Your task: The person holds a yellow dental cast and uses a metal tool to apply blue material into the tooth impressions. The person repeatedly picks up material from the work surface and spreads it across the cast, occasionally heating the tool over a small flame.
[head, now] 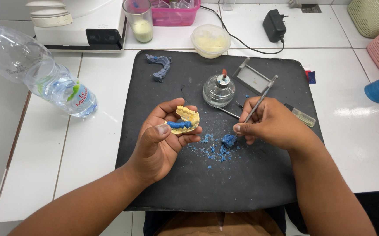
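Meanwhile left hand (161, 140) cradles yellow dental cast (185, 120); right hand (270, 122) grips metal tool (261, 98).

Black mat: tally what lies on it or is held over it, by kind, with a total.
Yellow dental casts: 1, in the left hand
Grey casts: 1
Glass burners: 1
Metal tools: 1, in the right hand
Metal plates: 1
Blue wax piles: 1
Total: 6

On the bench are 2 dental casts, yellow (186, 120) and grey (160, 65), 1 glass burner (218, 90), 1 water bottle (36, 70) and 2 baskets (370, 15).
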